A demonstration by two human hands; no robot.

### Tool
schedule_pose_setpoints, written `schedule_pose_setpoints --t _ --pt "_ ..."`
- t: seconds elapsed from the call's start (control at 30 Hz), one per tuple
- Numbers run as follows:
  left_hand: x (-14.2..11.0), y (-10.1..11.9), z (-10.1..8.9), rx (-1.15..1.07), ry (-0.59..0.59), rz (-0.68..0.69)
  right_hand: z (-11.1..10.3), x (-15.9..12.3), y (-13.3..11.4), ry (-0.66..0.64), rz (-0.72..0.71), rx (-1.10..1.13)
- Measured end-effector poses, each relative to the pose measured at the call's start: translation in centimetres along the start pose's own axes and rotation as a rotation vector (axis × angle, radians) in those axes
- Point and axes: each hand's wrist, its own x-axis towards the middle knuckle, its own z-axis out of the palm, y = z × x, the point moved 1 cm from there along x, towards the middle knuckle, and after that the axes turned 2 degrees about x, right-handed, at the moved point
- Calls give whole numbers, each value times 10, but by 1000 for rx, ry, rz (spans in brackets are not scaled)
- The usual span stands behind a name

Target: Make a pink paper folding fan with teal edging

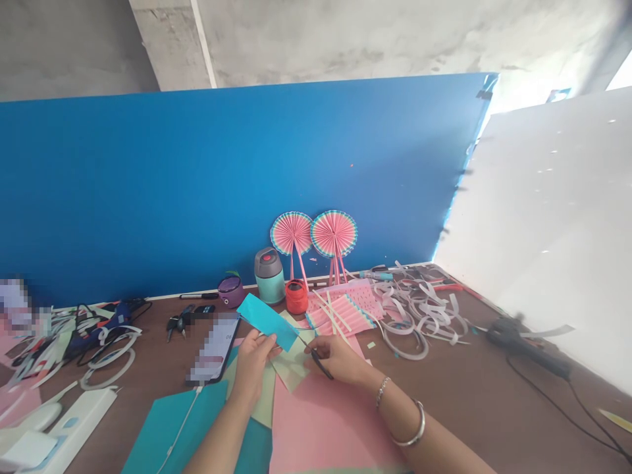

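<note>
A folded-looking piece of bright blue paper (269,320) is pinched in my left hand (254,361), tilted up over the middle of the desk. My right hand (333,357) grips a pair of scissors (322,364) with dark handles. Their blades point at the paper's right end, but I cannot tell whether they are cutting into it. Beneath both hands lie pink paper sheets (326,421), pale green paper (264,395) and teal paper (168,418).
Two pink pleated paper fans (334,234) lean on the blue partition (222,184). Before them stand a mint flask (269,280), a red jar (297,297) and a purple pot (230,291). Paper strips (419,309) pile at right. A phone (214,349) and power strip (81,431) lie left.
</note>
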Motion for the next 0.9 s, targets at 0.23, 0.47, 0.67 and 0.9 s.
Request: schedule_pose_setpoints --t 0.23,0.47,0.67,0.9 --pt "1 -1 -1 21 -12 5 0 0 0 -6 1 1" --pt "1 -1 -1 26 -16 5 1 0 0 -5 11 15" --pt "1 0 -1 29 -21 0 1 1 2 -5 -1 11" --pt "1 0 -1 36 -30 0 1 0 2 0 7 -4"
